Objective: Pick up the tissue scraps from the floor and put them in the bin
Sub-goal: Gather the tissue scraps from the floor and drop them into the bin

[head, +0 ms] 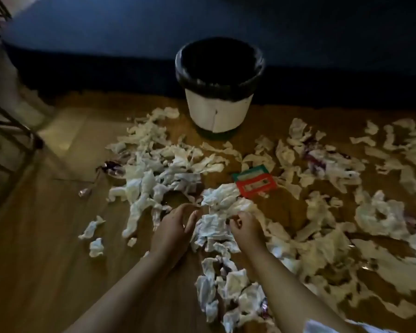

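Tissue scraps [154, 174]: white, torn and crumpled, strewn across the wooden floor [46, 260] in a wide band from left of centre to the right edge, with a further trail running toward the person. All of them lie on the floor, none seen in the bin.

Tissue clump [214, 227]: a bunched heap at the middle of the mess, lying between the two hands.

Right hand [246, 228]: at the clump's right side, fingers [235, 219] curled and pinching a fold of it.

Left hand [175, 227]: set against the clump's left side, fingers [191, 218] loosely extended and cupped toward the tissue, closed round nothing.

Bin [219, 111]: round and white-walled, upright on the floor beyond the scraps, well apart from the hands. A dark liner [220, 66] is folded over its rim; the inside is too dark to read.

Red and green packet [255, 185]: flat on the floor among the scraps, just beyond the clump.

Shiny wrapper [111, 167]: at the left edge of the scraps; detail is blurred.

Metal rack [7, 131]: dark bars along the left edge.
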### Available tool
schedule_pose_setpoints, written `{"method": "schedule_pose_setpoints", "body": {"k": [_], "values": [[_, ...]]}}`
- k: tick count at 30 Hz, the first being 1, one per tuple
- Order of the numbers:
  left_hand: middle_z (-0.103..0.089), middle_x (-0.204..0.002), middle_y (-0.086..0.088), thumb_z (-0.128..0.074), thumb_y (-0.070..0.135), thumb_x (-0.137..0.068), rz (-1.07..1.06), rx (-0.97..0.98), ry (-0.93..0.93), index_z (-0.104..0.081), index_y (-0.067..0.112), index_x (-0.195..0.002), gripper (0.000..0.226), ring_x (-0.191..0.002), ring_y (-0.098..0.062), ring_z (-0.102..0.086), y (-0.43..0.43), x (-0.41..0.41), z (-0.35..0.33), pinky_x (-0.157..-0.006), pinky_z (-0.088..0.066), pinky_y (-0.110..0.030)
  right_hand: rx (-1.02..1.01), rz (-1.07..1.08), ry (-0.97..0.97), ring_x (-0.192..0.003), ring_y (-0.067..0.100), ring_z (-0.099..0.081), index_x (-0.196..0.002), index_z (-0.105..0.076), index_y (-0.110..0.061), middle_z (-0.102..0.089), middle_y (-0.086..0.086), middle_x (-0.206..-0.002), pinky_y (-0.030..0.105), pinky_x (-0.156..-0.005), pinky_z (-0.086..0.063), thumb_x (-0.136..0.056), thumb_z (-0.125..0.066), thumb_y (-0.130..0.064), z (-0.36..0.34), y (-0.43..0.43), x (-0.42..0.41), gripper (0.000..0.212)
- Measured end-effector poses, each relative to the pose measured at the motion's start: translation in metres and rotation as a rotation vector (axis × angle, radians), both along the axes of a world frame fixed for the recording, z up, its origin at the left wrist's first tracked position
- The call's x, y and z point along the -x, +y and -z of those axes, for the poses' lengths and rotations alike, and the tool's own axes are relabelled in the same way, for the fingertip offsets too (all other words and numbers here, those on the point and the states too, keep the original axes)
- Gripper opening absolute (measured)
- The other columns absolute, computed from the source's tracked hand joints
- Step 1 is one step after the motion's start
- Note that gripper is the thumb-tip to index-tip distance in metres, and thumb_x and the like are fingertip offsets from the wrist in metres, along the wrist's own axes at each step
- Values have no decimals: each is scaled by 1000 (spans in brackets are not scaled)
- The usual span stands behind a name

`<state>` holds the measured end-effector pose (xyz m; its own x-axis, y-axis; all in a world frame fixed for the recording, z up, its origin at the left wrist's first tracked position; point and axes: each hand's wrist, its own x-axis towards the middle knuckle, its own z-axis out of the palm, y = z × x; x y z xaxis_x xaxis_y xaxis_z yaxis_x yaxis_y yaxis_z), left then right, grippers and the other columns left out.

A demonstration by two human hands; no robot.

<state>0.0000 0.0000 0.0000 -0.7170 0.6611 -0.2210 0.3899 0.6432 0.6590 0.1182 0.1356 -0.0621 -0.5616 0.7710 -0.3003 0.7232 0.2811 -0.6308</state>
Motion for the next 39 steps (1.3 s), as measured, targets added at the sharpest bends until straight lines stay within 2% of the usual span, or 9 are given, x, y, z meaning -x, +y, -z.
{"method": "schedule_pose_setpoints", "body": {"k": [8, 12, 15, 20, 23, 26, 30, 35, 39], "values": [[-32, -147, -4, -67, 23, -83, 207, 573, 11, -29, 25, -141, 70, -127, -20, -44, -55, 37, 135, -97, -48, -31, -129, -420, -185, -125, 23, -41, -128, -50, -23, -41, 2, -138, 32, -101, -39, -86, -60, -19, 131, -19, 38, 44], [-26, -147, -7, -66, 19, -83, 216, 746, -43, -22, 25, -145, 77, -128, -28, -39, -66, 29, 158, -99, -45, -34, -130, -324, -91, -101, 18, -55, -104, -63, -14, -57, 5, -112, 24, -79, -43, -86, -56, -9, 134, -21, 34, 20], [-37, -140, -7, -62, 13, -85, 191, 645, -67, -33, 21, -139, 62, -119, -23, -48, -65, 20, 169, -93, -46, -28, -111, -208, 132, -85, 13, -54, -90, -66, -11, -57, -2, -91, 14, -63, -35, -84, -59, -6, 124, -14, 30, 10], [-59, -119, -8, -54, 11, -90, 192, 424, -106, -59, 14, -115, 25, -104, -19, -60, -51, 20, 176, -71, -47, -16, -166, 52, 328, -92, 23, -59, -92, -68, -10, -62, 2, -89, 26, -74, -41, -88, -60, -19, 111, 23, 38, 13], [-60, -91, 1, -59, 12, -87, 181, 236, -78, -63, 19, -85, 8, -89, -14, -66, -46, 21, 174, -82, -54, -28, -196, 5, 227, -124, 24, -42, -106, -64, -6, -57, 8, -125, 30, -98, -37, -85, -65, -18, 111, 46, 58, 25], [-56, -118, 4, -69, 23, -82, 185, 160, 12, -65, 24, -87, 7, -111, -9, -54, -37, 30, 165, -93, -49, -26, -87, -109, 31, -145, 21, -12, -124, -56, -12, -23, -2, -153, 31, -111, -25, -87, -62, -20, 119, 61, 75, 39], [-38, -147, 4, -69, 21, -80, 202, 46, 13, -48, 38, -68, 30, -139, -14, -31, -21, 40, 151, -110, -36, -35, -67, -318, -147, -114, 22, -56, -118, -59, -10, -59, 10, -126, 28, -88, -43, -91, -56, -19, 121, 59, 75, 29], [-40, -148, 0, -70, 15, -80, 145, 38, -106, -51, 31, -65, 29, -135, -16, -40, 0, 37, 160, -103, -42, -29, 42, -15, 326, -90, 16, -59, -96, -64, -11, -64, 8, -98, 19, -70, -42, -86, -62, -11, 99, 54, 55, 11], [-44, -142, -1, -67, 18, -83, 86, 112, -183, -52, 24, -76, 17, -127, -17, -46, 6, 28, 174, -90, -43, -20, 135, 143, 404, -99, 13, -51, -120, -48, -18, -51, -2, -110, 17, -69, -41, -83, -66, -13, 85, 69, 32, 41]]}}
